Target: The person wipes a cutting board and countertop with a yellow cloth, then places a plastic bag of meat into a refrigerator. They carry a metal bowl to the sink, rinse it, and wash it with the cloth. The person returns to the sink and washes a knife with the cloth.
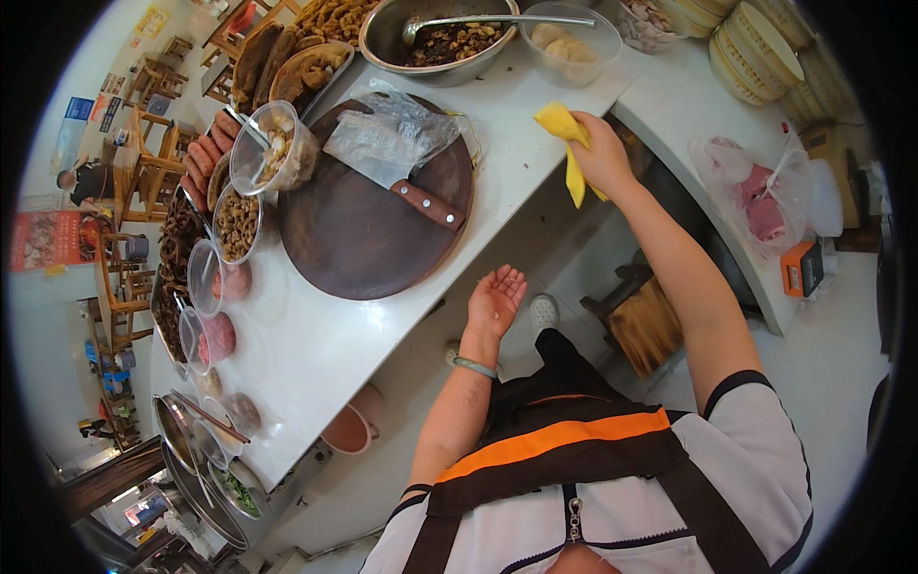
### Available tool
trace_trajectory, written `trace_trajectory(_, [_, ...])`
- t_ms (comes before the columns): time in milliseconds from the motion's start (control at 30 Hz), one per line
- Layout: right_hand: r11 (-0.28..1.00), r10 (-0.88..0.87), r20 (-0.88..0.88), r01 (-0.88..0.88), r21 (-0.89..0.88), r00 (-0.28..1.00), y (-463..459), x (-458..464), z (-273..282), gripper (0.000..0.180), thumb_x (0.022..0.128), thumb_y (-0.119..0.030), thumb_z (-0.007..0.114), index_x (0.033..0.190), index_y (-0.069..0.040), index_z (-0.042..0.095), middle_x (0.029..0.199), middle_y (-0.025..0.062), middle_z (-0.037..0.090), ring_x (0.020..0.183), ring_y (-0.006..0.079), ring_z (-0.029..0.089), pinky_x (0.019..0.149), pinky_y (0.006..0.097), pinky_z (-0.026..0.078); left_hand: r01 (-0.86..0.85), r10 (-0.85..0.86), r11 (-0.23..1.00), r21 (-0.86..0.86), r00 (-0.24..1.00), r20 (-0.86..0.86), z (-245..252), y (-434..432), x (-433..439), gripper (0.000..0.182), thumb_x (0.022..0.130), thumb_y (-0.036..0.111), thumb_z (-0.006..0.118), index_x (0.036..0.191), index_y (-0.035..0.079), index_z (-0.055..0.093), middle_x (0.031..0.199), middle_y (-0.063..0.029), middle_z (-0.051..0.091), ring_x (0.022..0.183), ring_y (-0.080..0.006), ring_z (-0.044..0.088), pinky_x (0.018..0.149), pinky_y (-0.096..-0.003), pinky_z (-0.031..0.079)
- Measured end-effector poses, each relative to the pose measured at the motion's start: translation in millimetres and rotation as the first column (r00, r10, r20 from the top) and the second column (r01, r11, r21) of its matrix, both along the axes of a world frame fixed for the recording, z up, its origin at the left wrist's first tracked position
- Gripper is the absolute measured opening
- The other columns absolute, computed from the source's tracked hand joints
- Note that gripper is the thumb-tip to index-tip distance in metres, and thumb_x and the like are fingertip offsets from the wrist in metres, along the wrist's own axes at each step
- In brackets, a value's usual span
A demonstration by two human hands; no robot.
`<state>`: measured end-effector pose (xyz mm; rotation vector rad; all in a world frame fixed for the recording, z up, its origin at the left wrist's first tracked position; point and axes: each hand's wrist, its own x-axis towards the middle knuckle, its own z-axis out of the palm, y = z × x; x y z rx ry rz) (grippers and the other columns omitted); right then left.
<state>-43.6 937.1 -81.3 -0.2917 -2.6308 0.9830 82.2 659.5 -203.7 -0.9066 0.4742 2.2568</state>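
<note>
My right hand (pixel 601 152) grips a folded yellow cloth (pixel 563 123) near the counter's corner; one end of the cloth hangs below the fingers. My left hand (pixel 496 301) is palm up beside the counter's front edge, fingers loosely curled, with a tiny white bit on the palm. A round dark chopping board (pixel 344 244) lies on the white counter (pixel 323 344). On it rests a cleaver (pixel 430 204) with a riveted wooden handle, its blade partly beneath a crumpled clear plastic bag (pixel 423 129).
A steel bowl (pixel 437 72) with a ladle (pixel 495 21) stands at the back. Plastic tubs of food (pixel 238 222) line the far side. Stacked bowls (pixel 756 54) and a plastic bag (pixel 767 194) occupy the right counter. Below are a wooden stool (pixel 645 326) and a pink bucket (pixel 350 429).
</note>
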Motion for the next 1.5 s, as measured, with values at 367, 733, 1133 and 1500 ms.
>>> trace_trajectory(367, [0.940, 0.287, 0.000, -0.282, 0.192, 0.958, -112, 22, -16, 0.019, 0.069, -0.001, 0.059, 0.087, -0.006, 0.064, 0.092, 0.0133, 0.057, 0.089, 0.0332, 0.056, 0.073, 0.0440, 0.050, -0.038, 0.032, 0.998, -0.043, 0.991, -0.130, 10, 66, -61, 0.033, 0.101, 0.023, 0.034, 0.124, 0.004, 0.049, 0.119, -0.0118, 0.057, 0.113, -0.0262, 0.055, 0.098, -0.0410, 0.045])
trace_trajectory(733, [0.957, 0.289, -0.059, -0.288, 0.035, 0.955, -44, -21, 8, 0.032, 0.076, -0.004, 0.061, 0.107, -0.004, 0.064, 0.108, 0.0138, 0.061, 0.101, 0.0342, 0.056, 0.090, 0.0404, 0.046, -0.145, 0.144, 0.989, -0.025, 0.989, -0.024, 21, 70, -59, 0.024, 0.099, 0.020, 0.043, 0.101, 0.001, 0.057, 0.100, -0.0112, 0.059, 0.100, -0.0269, 0.057, 0.098, -0.0431, 0.046])
trace_trajectory(1133, [0.902, 0.342, 0.030, -0.320, -0.288, 0.939, -104, -2, 14, 0.027, 0.073, -0.018, 0.069, 0.098, -0.007, 0.063, 0.098, 0.0170, 0.057, 0.096, 0.0363, 0.057, 0.083, 0.0448, 0.047, 0.079, -0.088, 0.989, -0.122, 0.994, -0.069, 42, 26, -5, 0.024, 0.098, 0.023, 0.043, 0.098, 0.004, 0.057, 0.094, -0.0080, 0.059, 0.097, -0.0242, 0.056, 0.098, -0.0404, 0.044])
trace_trajectory(1500, [0.926, 0.101, -0.178, -0.158, -0.344, 0.979, -41, 129, 34, 0.040, 0.087, -0.022, 0.062, 0.120, -0.001, 0.057, 0.132, 0.0200, 0.051, 0.120, 0.0370, 0.049, 0.101, 0.0442, 0.040, 0.456, -0.461, 0.885, -0.092, 0.837, -0.294, 78, 121, -26, 0.029, 0.101, 0.026, 0.041, 0.115, 0.003, 0.053, 0.109, -0.0096, 0.057, 0.104, -0.0239, 0.057, 0.098, -0.0394, 0.045])
